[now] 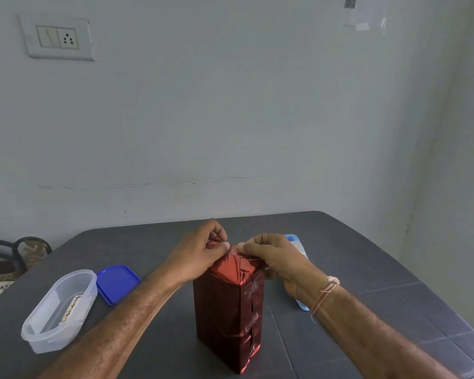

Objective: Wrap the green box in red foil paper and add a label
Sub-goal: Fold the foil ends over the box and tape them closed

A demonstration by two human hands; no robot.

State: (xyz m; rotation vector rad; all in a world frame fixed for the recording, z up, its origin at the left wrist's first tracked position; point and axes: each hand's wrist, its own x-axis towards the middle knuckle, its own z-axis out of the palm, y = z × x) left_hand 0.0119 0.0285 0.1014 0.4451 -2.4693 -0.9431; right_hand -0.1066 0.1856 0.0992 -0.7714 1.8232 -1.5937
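Note:
A tall box covered in shiny red foil paper (227, 315) stands upright on the dark grey table (367, 269), near its front. None of the green box shows under the foil. Both hands are at the top end of the box. My left hand (200, 253) pinches the crumpled foil at the top from the left. From the right, my right hand (271, 255) presses and pinches the foil flap, thumb against the top. A thread band circles the right wrist. A label lies inside the clear tub (59, 310) at the left.
A blue lid (117, 283) lies beside the clear tub. A light blue object (298, 247) lies behind my right hand, mostly hidden. The wall stands just behind the table. A chair back (30, 248) shows at the far left.

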